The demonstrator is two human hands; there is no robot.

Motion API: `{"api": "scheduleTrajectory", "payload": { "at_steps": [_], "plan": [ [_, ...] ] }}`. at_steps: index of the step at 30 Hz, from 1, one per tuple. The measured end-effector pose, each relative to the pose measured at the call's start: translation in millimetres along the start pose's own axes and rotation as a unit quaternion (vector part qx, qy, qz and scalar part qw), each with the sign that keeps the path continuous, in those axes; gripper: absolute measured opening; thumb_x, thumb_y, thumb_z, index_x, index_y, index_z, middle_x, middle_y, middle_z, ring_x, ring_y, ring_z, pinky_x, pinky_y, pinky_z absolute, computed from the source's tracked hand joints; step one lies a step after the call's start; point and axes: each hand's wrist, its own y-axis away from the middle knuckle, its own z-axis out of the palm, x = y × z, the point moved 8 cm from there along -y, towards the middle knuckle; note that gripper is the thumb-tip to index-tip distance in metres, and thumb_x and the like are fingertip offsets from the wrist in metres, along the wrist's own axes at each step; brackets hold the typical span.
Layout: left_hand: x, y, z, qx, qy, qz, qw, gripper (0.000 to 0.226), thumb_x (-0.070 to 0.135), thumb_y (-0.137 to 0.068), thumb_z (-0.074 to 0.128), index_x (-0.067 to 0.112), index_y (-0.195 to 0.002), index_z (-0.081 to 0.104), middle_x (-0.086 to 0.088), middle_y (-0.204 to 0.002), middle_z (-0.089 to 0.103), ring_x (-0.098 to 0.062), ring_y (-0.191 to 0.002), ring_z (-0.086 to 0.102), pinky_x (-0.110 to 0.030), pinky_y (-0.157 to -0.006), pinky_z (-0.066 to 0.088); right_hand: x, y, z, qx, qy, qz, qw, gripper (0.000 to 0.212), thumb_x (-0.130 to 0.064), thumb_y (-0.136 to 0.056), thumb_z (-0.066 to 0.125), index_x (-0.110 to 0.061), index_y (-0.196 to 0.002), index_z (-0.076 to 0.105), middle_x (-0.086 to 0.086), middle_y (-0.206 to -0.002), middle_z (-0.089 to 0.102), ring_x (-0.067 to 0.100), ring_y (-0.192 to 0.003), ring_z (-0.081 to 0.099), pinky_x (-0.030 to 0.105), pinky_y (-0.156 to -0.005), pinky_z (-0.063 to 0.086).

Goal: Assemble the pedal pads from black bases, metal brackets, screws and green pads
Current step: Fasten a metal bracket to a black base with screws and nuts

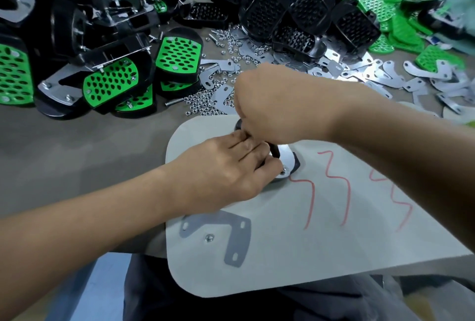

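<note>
1. Both hands are working on one black plastic pedal base (295, 163) that's sitting on the pale grey board with red squiggles (334, 230) at the near edge of the bench (90, 140). A curved shiny metal bracket (285, 156) is lying on top of the base, with a screw or nut (283, 173) showing at its near end.
2. The left hand (221, 176) is curling over the base and pinning it down, fingers closed on its edge. The right hand (272, 104) is reaching in from above with fingers pinched tight at the far end of the base. Probably on a small fastener, but I can't actually see what's in there.
3. So my guess is this is the bracket-fastening step: bracket's on, hardware's getting threaded. No green pad on this one yet.
4. Next move is likely finishing that fastener, which calls for keeping the bracket holes lined up while the base is held steady, then grabbing a pad.
5. Supplies are all close: a flat grey angled metal bracket (226, 233) with a loose nut (209, 237) waiting on the board, a scatter of small silver nuts and screws (205, 104) just beyond, empty black bases piled (295, 12) at the back, perforated green pads (380, 4) far right.
6. Finished green-and-black pedals (110, 84) are stacking up on the left.
</note>
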Motion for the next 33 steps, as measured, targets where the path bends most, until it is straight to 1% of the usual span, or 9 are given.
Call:
{"api": "scheduleTrajectory", "payload": {
  "at_steps": [4,7,10,16,21,24,28,31,33],
  "plan": [
    [-2.0,0.6,0.8,-0.003,0.011,-0.005,1.0,0.033,-0.004,-0.091,0.044,0.005,-0.087,0.075,-0.011,-0.083,0.075,-0.025,-0.07,0.072,-0.033,-0.064,0.058,-14.6,2.7,-2.9,0.001,0.08,-0.054,0.995,0.035,-0.01,-0.095,0.045,-0.009,-0.061,0.036,0.004,-0.06,0.034,0.015,-0.05,0.029,0.026,-0.04,0.022],
    [-0.4,2.1,2.5,-0.011,0.002,0.004,1.0,0.022,-0.001,-0.084,0.057,0.007,-0.092,0.077,-0.007,-0.076,0.072,-0.022,-0.062,0.065,-0.03,-0.057,0.053,-21.1,4.0,-4.3,0.01,0.07,-0.048,0.996,0.032,-0.007,-0.09,0.047,-0.009,-0.06,0.037,0.004,-0.058,0.034,0.015,-0.049,0.027,0.026,-0.04,0.019],
    [0.0,1.9,2.0,-0.016,-0.015,0.007,1.0,0.02,0.002,-0.077,0.067,0.008,-0.093,0.076,-0.006,-0.071,0.068,-0.022,-0.058,0.061,-0.029,-0.057,0.049,-10.6,2.0,0.6,0.018,-0.006,0.004,1.0,0.036,-0.004,-0.085,0.053,-0.009,-0.054,0.034,0.006,-0.055,0.031,0.018,-0.049,0.025,0.029,-0.043,0.021],
    [-1.5,0.1,2.0,-0.017,0.009,-0.002,1.0,0.034,-0.004,-0.091,0.044,0.005,-0.093,0.077,-0.011,-0.073,0.071,-0.025,-0.06,0.066,-0.03,-0.056,0.055,7.2,-0.3,10.7,0.054,-0.125,0.123,0.983,0.036,-0.007,-0.087,0.053,-0.012,-0.055,0.037,0.006,-0.06,0.036,0.019,-0.052,0.034,0.027,-0.047,0.022],
    [-1.4,-2.9,1.8,-0.026,0.024,-0.004,0.999,0.039,-0.005,-0.095,0.035,-0.001,-0.092,0.074,-0.017,-0.086,0.074,-0.03,-0.074,0.073,-0.036,-0.066,0.059,9.0,1.1,5.4,0.055,-0.073,0.042,0.995,0.03,-0.008,-0.089,0.05,-0.01,-0.06,0.041,0.003,-0.059,0.031,0.018,-0.051,0.03,0.029,-0.045,0.021],
    [-1.0,-3.4,-2.8,-0.009,0.022,0.001,1.0,0.041,-0.006,-0.093,0.035,0.002,-0.09,0.075,-0.013,-0.076,0.071,-0.027,-0.063,0.068,-0.031,-0.061,0.057,2.0,4.8,1.4,0.058,-0.1,0.04,0.992,0.034,0.0,-0.082,0.05,-0.012,-0.058,0.03,0.004,-0.054,0.028,0.022,-0.048,0.029,0.028,-0.042,0.02],
    [0.2,-1.3,-2.8,-0.007,0.019,0.009,1.0,0.034,-0.003,-0.079,0.048,0.006,-0.09,0.078,-0.008,-0.063,0.065,-0.024,-0.05,0.058,-0.027,-0.049,0.045,-13.4,5.0,-0.5,0.089,-0.036,0.045,0.994,0.037,-0.007,-0.089,0.048,-0.011,-0.057,0.03,0.005,-0.063,0.029,0.018,-0.051,0.028,0.029,-0.046,0.018],
    [0.5,-0.2,0.1,-0.021,0.018,0.003,1.0,0.029,-0.002,-0.082,0.05,0.005,-0.092,0.077,-0.011,-0.073,0.071,-0.025,-0.059,0.066,-0.029,-0.055,0.053,0.6,-1.6,2.4,0.083,-0.087,0.101,0.988,0.037,-0.008,-0.089,0.052,-0.01,-0.055,0.035,0.006,-0.064,0.034,0.02,-0.052,0.032,0.029,-0.046,0.022],
    [-0.8,-0.8,0.0,-0.021,0.022,-0.001,1.0,0.029,-0.003,-0.086,0.047,0.002,-0.091,0.075,-0.015,-0.084,0.075,-0.029,-0.075,0.073,-0.034,-0.066,0.059,18.6,0.1,7.6,0.062,-0.161,0.118,0.978,0.029,-0.007,-0.084,0.055,-0.008,-0.055,0.053,0.007,-0.059,0.053,0.025,-0.052,0.048,0.032,-0.043,0.035]
  ]
}}
